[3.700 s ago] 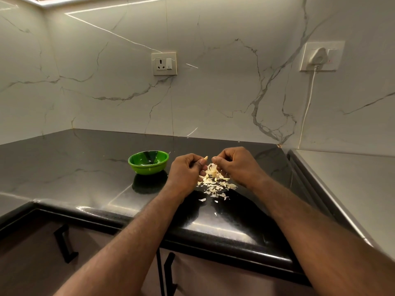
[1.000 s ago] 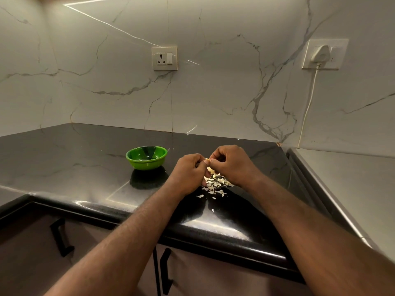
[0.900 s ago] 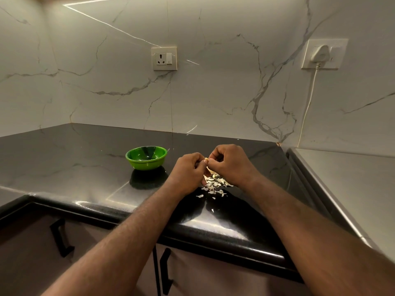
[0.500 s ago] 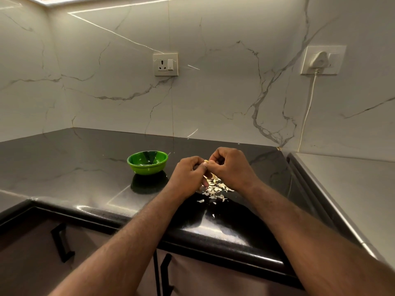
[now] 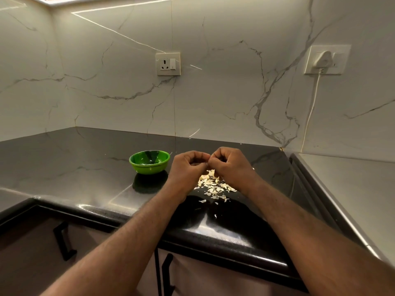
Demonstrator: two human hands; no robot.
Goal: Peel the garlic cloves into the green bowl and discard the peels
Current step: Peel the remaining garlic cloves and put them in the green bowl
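A small green bowl (image 5: 149,161) stands on the black countertop (image 5: 85,167), left of my hands. My left hand (image 5: 188,167) and my right hand (image 5: 230,165) meet fingertip to fingertip above a pile of pale garlic peels (image 5: 213,186). Both hands have their fingers curled and pinch a garlic clove between them; the clove itself is hidden by the fingers. The bowl's inside looks dark and glossy with a few small pale bits.
A steel surface (image 5: 352,189) adjoins the counter on the right. The marble wall carries a socket (image 5: 168,64) and a plugged-in socket (image 5: 323,59) with a white cable hanging down. Cabinet doors with black handles (image 5: 64,242) lie below the counter's front edge.
My hands stay together over the peel pile, fingers working the clove. The clove tip seen earlier between the fingertips is now covered. The view shifted slightly.
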